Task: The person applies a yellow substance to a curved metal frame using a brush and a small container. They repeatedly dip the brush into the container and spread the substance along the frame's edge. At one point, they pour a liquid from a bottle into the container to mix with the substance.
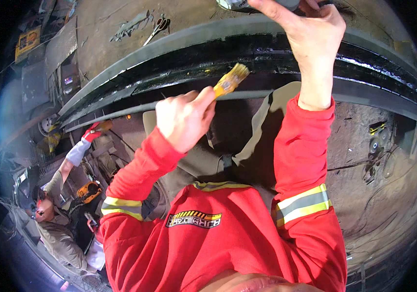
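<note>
Head view, looking down past a red jacket with reflective bands. The left hand holds a paintbrush, its fingers clamped around the yellow handle low on its length; the pale bristles point up and to the right and lie against the wet black band of a long curved metal beam. The right hand reaches above that beam, fingers curled on a round container at the top edge of the frame; so little of it shows that its kind, possibly a paint can, cannot be settled.

Handling, as judged: the brush is light, with a stiff handle and soft bristles that splay under pressure. The grip belongs on the handle behind the metal ferrule, clear of the coated bristles. The black coating shines and looks wet, hence slippery and easily smeared by a sleeve. The container probably carries more weight and wants a firm hold at its rim.

A second person crouches at lower left, one red-gloved hand raised toward the beam's underside. A pair of pliers lies on the ground beyond the beam.
</note>
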The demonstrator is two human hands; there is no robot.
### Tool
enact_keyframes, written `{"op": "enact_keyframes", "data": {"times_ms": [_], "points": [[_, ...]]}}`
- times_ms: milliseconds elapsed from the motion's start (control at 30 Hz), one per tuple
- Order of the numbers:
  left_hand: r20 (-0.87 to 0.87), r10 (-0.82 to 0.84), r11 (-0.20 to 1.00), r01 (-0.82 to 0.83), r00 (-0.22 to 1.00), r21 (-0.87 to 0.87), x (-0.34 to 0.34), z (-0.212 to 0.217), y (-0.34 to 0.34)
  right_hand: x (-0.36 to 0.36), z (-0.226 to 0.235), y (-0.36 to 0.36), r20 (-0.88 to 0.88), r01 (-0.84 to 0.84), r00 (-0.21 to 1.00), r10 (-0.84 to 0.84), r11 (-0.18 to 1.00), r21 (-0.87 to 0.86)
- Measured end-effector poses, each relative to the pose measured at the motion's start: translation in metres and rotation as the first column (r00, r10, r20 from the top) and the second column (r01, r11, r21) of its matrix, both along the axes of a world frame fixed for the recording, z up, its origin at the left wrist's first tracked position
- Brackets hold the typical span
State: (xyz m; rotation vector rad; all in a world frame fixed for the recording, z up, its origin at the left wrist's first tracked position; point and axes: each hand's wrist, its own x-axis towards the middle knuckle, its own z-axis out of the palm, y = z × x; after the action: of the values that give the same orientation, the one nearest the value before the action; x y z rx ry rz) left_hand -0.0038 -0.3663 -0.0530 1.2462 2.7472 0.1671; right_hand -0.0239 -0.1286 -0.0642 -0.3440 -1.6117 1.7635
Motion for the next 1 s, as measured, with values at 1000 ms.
{"op": "enact_keyframes", "data": {"times_ms": [1000], "points": [[0.19,-0.525,0.827,0.55,0.83,-0.117,-0.146,0.032,0.037,-0.006,-0.008,0.002,-0.014,0.025,1.0,-0.025,1.0,0.003]]}}
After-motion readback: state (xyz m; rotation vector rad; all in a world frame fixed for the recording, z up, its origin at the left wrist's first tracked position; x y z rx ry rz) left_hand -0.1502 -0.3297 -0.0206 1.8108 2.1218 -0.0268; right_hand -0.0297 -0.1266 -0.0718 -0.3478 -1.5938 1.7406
